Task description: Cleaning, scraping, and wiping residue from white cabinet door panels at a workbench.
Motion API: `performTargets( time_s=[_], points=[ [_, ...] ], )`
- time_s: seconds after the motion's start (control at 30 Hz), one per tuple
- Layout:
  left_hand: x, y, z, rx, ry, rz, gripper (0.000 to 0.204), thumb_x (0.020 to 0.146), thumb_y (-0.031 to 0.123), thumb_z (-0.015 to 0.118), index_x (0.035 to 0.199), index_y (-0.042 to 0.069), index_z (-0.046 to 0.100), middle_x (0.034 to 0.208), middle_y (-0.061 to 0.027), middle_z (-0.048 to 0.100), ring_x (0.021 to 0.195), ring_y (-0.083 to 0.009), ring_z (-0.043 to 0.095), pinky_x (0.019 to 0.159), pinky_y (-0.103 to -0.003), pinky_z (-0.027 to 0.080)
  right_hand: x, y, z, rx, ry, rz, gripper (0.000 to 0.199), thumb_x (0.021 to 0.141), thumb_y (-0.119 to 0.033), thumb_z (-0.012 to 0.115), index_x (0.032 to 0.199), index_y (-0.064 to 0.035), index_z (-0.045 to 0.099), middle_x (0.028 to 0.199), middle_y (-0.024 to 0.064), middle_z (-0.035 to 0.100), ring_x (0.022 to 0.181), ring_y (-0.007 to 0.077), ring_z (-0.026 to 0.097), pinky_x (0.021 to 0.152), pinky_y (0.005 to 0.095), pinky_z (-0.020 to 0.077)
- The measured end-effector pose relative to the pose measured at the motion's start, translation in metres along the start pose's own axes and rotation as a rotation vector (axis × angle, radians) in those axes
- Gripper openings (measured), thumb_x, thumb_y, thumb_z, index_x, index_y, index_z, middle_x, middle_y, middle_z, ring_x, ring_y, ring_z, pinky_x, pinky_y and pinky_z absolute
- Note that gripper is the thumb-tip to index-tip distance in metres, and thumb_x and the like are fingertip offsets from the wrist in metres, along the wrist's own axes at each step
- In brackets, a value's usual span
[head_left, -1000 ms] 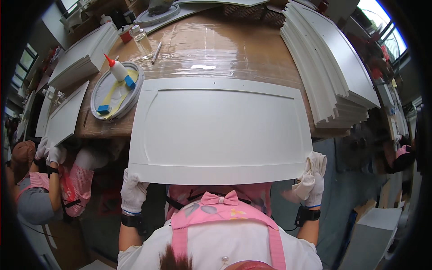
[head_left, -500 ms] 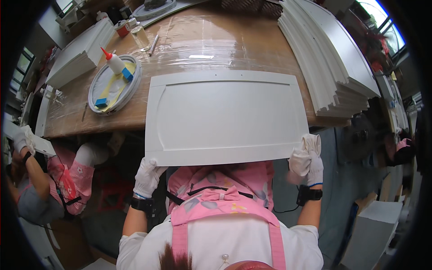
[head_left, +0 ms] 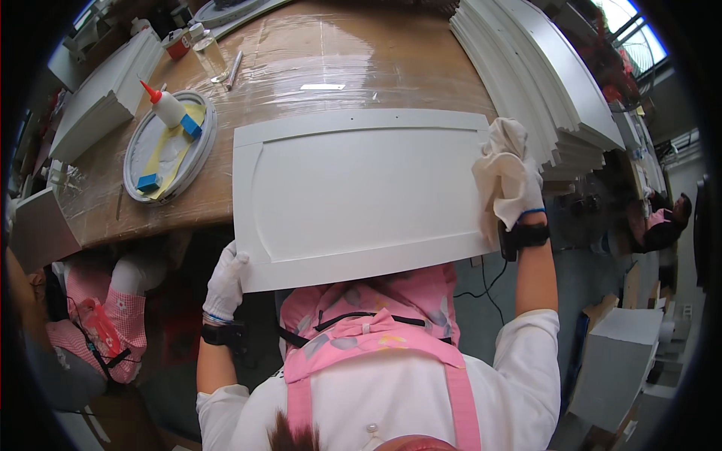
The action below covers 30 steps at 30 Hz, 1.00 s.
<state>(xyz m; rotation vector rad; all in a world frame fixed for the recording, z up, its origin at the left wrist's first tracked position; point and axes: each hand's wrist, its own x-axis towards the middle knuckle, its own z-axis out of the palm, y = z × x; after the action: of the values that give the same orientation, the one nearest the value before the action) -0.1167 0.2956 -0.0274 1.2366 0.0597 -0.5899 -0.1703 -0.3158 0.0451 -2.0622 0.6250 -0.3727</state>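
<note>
Head view, looking down the person's front: the left hand point(head_left: 223, 282), in a white glove, had its grip closed on the near left corner of a white panel point(head_left: 368, 195), the forearm coming up from below. The right forearm reached farther forward, so the right hand point(head_left: 532, 184) sat at the panel's right edge, toward the far corner. That grip was closed on a crumpled cream cloth point(head_left: 500, 165); its folds hid the fingers, and I couldn't tell whether they had hold of the panel too.

The panel's near edge jutted past the worktop point(head_left: 391, 68), over a pink apron point(head_left: 368, 298). Its left side came just beside a round lid point(head_left: 204, 155), and its far right corner was near a stack of white panels point(head_left: 541, 83). Beyond the far edge ran a stretch of worktop under shiny clear film, with a small white strip point(head_left: 322, 87) on it.

On the lid I saw a red-tipped white bottle point(head_left: 168, 112) and two blue blocks point(head_left: 191, 126). Off to the left was a co-worker point(head_left: 124, 319) in pink checks.
</note>
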Motion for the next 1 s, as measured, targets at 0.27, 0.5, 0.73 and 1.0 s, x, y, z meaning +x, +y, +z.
performTargets(
  time_s=[0.27,0.5,0.73,1.0],
  points=[
    [0.021,0.005,0.020,0.250,-0.009,0.157,0.092,0.086,0.036,0.077,0.153,0.002,0.024,0.146,-0.0095,0.044,0.132,-0.0199,0.043,0.110,-0.034,0.037,-0.025,-0.135,0.242,-0.765,-0.301,-0.426,0.071,0.081,-0.050,0.066,0.129,0.0007,0.052,0.130,0.0221,0.049,0.122,0.0368,0.045,0.106,0.0446,0.0369],
    [0.020,0.012,0.023,0.241,0.000,0.167,0.090,0.087,0.035,0.076,0.153,0.002,0.024,0.147,-0.0092,0.043,0.133,-0.0200,0.043,0.111,-0.033,0.034,0.023,-0.079,0.171,-0.763,-0.137,-0.473,0.039,0.084,-0.036,0.068,0.110,-0.0084,0.062,0.117,0.0149,0.060,0.117,0.0336,0.052,0.096,0.0431,0.0449],
    [0.027,0.011,0.024,0.259,-0.022,0.103,0.081,0.091,0.022,0.069,0.154,0.003,0.022,0.147,-0.0091,0.043,0.133,-0.0202,0.043,0.111,-0.033,0.035,0.038,-0.050,0.130,-1.008,0.006,-0.238,0.050,0.087,-0.041,0.064,0.121,-0.0048,0.059,0.125,0.0153,0.058,0.120,0.0327,0.051,0.103,0.0417,0.0411],
    [0.014,0.010,0.021,0.273,0.017,0.137,0.085,0.091,0.030,0.072,0.154,0.003,0.023,0.148,-0.0089,0.043,0.132,-0.0191,0.044,0.110,-0.032,0.036,0.046,-0.048,0.106,-0.920,-0.117,-0.105,0.056,0.087,-0.049,0.062,0.125,-0.0080,0.056,0.133,0.0140,0.052,0.123,0.0324,0.048,0.102,0.0444,0.0420]
  ],
)
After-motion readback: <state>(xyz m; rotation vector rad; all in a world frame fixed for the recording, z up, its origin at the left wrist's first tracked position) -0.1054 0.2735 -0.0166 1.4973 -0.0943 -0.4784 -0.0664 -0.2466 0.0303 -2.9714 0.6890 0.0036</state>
